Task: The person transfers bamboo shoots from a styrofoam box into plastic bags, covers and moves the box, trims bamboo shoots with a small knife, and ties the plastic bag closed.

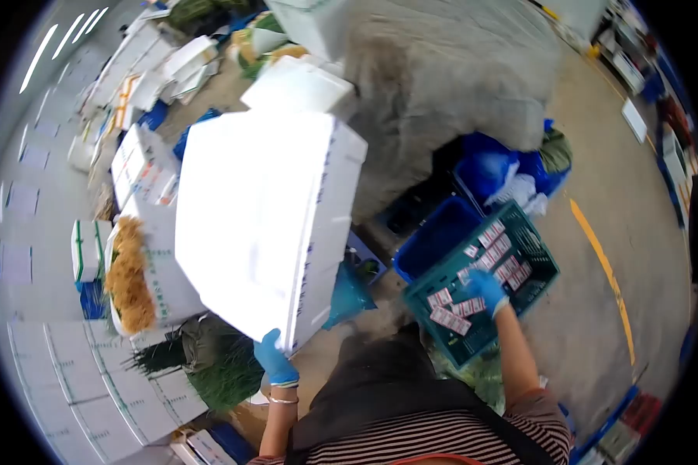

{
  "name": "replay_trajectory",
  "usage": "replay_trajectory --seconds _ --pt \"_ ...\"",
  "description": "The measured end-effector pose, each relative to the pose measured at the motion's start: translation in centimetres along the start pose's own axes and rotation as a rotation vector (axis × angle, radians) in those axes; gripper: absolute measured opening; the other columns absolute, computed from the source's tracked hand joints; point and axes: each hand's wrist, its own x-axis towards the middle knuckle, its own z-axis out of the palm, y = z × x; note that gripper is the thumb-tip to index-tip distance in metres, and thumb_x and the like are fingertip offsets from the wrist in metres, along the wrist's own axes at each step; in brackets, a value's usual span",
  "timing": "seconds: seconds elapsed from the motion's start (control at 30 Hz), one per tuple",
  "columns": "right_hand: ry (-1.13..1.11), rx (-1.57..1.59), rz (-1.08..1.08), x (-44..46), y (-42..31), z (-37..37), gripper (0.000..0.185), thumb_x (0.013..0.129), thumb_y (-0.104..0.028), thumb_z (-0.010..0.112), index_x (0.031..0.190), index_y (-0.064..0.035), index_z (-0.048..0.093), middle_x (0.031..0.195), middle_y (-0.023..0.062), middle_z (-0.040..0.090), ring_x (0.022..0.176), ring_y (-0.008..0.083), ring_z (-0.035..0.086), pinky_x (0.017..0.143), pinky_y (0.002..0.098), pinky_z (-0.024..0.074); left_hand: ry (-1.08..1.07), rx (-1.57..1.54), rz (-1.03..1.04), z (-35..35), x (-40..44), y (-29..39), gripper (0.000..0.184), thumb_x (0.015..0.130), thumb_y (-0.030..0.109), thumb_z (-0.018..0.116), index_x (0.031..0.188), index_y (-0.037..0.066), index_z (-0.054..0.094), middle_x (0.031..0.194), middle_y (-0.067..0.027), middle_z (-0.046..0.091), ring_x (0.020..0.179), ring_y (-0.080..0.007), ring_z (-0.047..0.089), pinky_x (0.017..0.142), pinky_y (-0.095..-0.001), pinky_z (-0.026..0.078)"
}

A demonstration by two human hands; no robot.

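A large white foam box stands tilted at the centre left. My left hand, in a blue glove, is closed on its lower corner. To the right is a green plastic crate holding several small packs with red and white labels. My right hand, also gloved in blue, is inside the crate over the packs. Its fingertips are too small and blurred to tell whether they grip a pack.
A blue bin sits behind the crate. Grey sheeting covers a large pile at the top. White foam boxes and green leafy bundles line the left. A yellow line marks the floor at right.
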Motion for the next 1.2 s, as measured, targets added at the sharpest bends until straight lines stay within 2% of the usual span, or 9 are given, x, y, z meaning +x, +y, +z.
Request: replay_trajectory --seconds 0.17,0.23,0.33,0.43,0.6,0.7,0.77,0.9,1.2 --pt "0.086 0.052 0.186 -10.9 6.6 6.9 0.032 0.093 -0.025 0.058 0.116 -0.0028 0.058 0.102 0.0119 0.065 0.077 0.023 0.068 0.069 0.0323 0.0547 -0.169 -0.212 -0.155 0.4 13.1 7.9 0.036 0.086 0.016 0.053 0.118 0.001 0.06 0.103 -0.0088 0.062 0.087 -0.0181 0.06 0.073 -0.0299 0.05" --pt "0.145 0.045 0.145 -12.7 7.6 7.2 0.032 0.094 -0.024 0.058 0.119 -0.0037 0.057 0.102 0.0121 0.066 0.077 0.0234 0.068 0.066 0.0322 0.0544 -0.478 -0.122 0.334 4.9 23.7 16.8 0.045 0.098 0.036 0.046 0.123 0.0 0.056 0.101 -0.0073 0.064 0.081 -0.0163 0.063 0.069 -0.0284 0.053" --pt "0.197 0.011 0.002 -14.8 9.0 6.2 0.032 0.095 -0.025 0.056 0.121 -0.0067 0.057 0.102 0.0096 0.067 0.079 0.0211 0.068 0.063 0.0298 0.0527 -0.475 -0.762 0.272 13.6 42.1 31.8 0.082 0.089 0.068 0.047 0.144 0.008 0.037 0.137 -0.0162 0.046 0.13 -0.0351 0.04 0.106 -0.0548 0.035" --pt "0.317 -0.033 -0.108 -15.3 7.5 9.3 0.031 0.096 -0.026 0.055 0.121 -0.008 0.058 0.1 0.0079 0.067 0.076 0.0189 0.067 0.061 0.0271 0.0509 -0.696 -0.96 0.244 19.2 42.8 38.2 0.058 0.092 0.044 0.048 0.136 0.006 0.045 0.132 -0.0135 0.052 0.124 -0.0302 0.047 0.103 -0.0465 0.039" --pt "0.2 -0.092 -0.093 -16.8 9.7 15.4 0.031 0.095 -0.024 0.055 0.121 -0.0069 0.058 0.101 0.0092 0.067 0.077 0.0192 0.067 0.065 0.0293 0.0536 -1.456 -0.505 0.157 16.6 26.3 25.2 0.03 0.1 0.016 0.047 0.125 0.003 0.057 0.129 -0.0117 0.058 0.118 -0.0256 0.055 0.102 -0.0356 0.044" --pt "0.151 -0.22 -0.062 -13.9 11.9 18.8 0.029 0.096 -0.025 0.058 0.12 -0.0073 0.06 0.094 0.0074 0.068 0.07 0.015 0.064 0.059 0.0249 0.0508 -1.333 -0.033 0.298 9.3 23.6 9.7 0.04 0.097 0.036 0.056 0.124 0.007 0.06 0.112 -0.0047 0.064 0.093 -0.0112 0.058 0.083 -0.0286 0.049" --pt "0.078 -0.189 -0.039 -13.7 11.6 22.9 0.029 0.096 -0.024 0.058 0.12 -0.0085 0.06 0.094 0.0062 0.068 0.069 0.0143 0.064 0.055 0.0223 0.0477 -1.046 -0.039 -0.417 1.9 20.6 3.2 0.046 0.095 0.042 0.057 0.126 0.007 0.059 0.116 -0.0079 0.064 0.097 -0.0162 0.062 0.087 -0.0298 0.049" --pt "-0.113 -0.294 0.124 -10.4 13.1 27.4 0.033 0.095 -0.026 0.058 0.125 -0.0105 0.058 0.101 0.0057 0.067 0.076 0.0143 0.064 0.063 0.0244 0.0474 -0.724 0.101 -0.819 -16.9 19.2 -13.9 0.042 0.093 0.041 0.058 0.123 0.012 0.058 0.118 -0.0096 0.063 0.098 -0.0232 0.061 0.083 -0.0389 0.047" --pt "-0.407 -0.813 -0.108 -7.6 11.6 43.2 0.038 0.095 -0.025 0.06 0.124 -0.0011 0.059 0.109 0.0103 0.066 0.088 0.0165 0.066 0.077 0.029 0.0536 -0.098 -0.015 -0.971 -41.4 14.4 -19.8 0.039 0.093 0.034 0.055 0.124 0.01 0.057 0.107 -0.0079 0.066 0.086 -0.0211 0.065 0.073 -0.0339 0.05"
